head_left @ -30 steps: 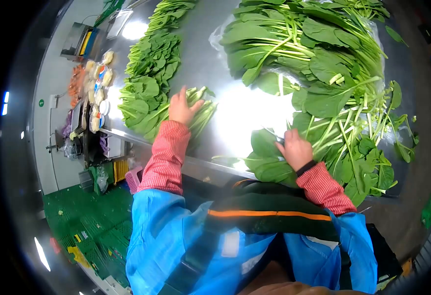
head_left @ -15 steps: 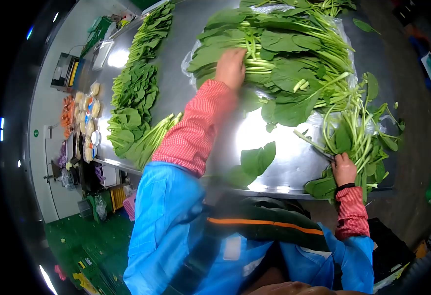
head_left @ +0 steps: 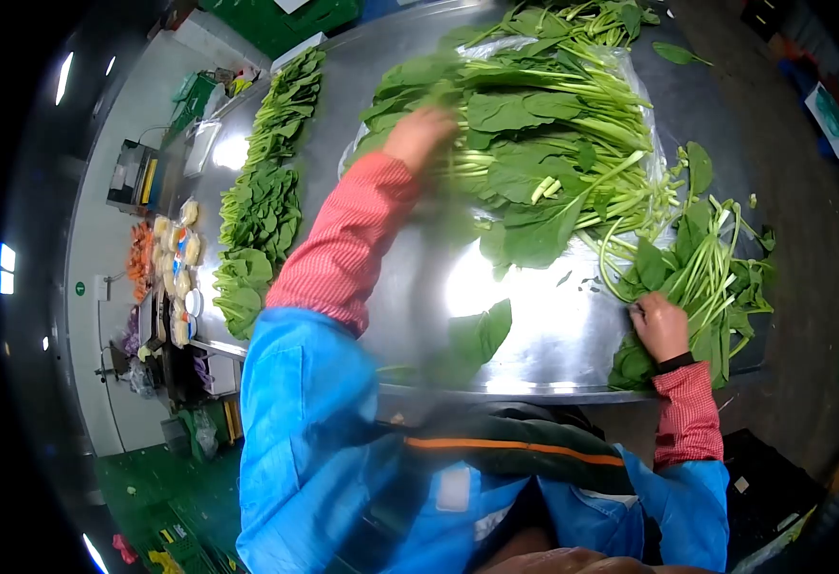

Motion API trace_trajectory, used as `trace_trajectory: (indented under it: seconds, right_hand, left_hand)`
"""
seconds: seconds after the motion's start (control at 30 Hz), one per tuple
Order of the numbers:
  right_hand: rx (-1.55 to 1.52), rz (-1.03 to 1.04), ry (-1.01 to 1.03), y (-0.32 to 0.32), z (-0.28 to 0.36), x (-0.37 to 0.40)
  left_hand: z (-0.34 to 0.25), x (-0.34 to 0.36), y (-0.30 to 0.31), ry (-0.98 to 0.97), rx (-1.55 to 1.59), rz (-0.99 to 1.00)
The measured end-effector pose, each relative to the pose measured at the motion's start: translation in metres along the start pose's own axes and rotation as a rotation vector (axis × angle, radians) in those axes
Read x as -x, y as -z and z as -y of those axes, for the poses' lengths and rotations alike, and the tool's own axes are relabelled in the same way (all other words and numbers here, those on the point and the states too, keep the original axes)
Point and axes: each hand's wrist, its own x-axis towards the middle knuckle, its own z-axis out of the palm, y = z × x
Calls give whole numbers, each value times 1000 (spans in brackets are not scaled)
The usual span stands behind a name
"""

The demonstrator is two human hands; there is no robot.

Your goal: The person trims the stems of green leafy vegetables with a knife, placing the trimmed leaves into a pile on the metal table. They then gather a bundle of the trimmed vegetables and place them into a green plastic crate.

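Observation:
My left hand point(head_left: 418, 134), blurred with motion, reaches far across the steel table point(head_left: 544, 306) into the stem end of a big pile of leafy greens point(head_left: 534, 124) lying on a clear plastic sheet point(head_left: 635, 72). Its fingers are buried among the stems, so its grip is unclear. My right hand point(head_left: 661, 325) sits near the table's front right edge, with fingers curled on the stems of a smaller loose bunch of greens point(head_left: 716, 268). A single large leaf point(head_left: 482, 330) lies alone by the front edge between my arms.
A row of sorted greens point(head_left: 266, 201) runs along the table's left side. Beyond it to the left are packaged foods point(head_left: 176, 258) and a machine point(head_left: 137, 177). A stray leaf point(head_left: 678, 53) lies at the far right. Green flooring shows below left.
My left hand left the sorted row at the left and reached up into the big pile. My right hand slid right to the small bunch at the table's edge.

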Motion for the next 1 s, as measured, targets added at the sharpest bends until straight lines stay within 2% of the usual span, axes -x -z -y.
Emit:
trace_trajectory:
  seconds: [0.03,0.13,0.27,0.3,0.4,0.43,0.53,0.7,0.8,0.83,0.87,0.93,1.0]
  right_hand:
    - [-94,-23,7,4,11,0]
    - [-243,-30,28,7,34,-4]
    - [-355,-50,57,7,60,-21]
    - [-373,-65,87,2,64,-26]
    - [-413,-28,145,-1,87,-36]
    - [-425,-31,165,-4,94,-36]
    - [-441,-27,200,-18,110,-33]
    - [-439,84,81,-16,104,-12]
    - [-472,22,-17,-25,88,6]
    - [-504,8,-39,-24,85,10]
    - [-526,8,-63,-23,83,12]
    - [-567,14,-100,-20,82,14]
    - [-616,8,-132,-21,85,12]
  left_hand:
    - [-7,3,9,-23,65,-168]
    - [-39,15,38,177,216,-238]
    - [-49,23,37,248,205,-299]
    - [-44,22,36,287,167,-188]
    - [-24,18,5,150,-64,-106]
    - [-23,11,3,183,-65,26]
    - [-38,-9,-7,187,-172,103]
    - [-23,-25,-22,33,-201,166]
    - [-28,-15,-6,89,-77,56]
    - [-16,-13,-10,68,28,-37]
    - [-8,-9,-18,133,106,-137]
    - [-31,-4,2,322,268,-324]
    - [-41,3,13,330,330,-408]
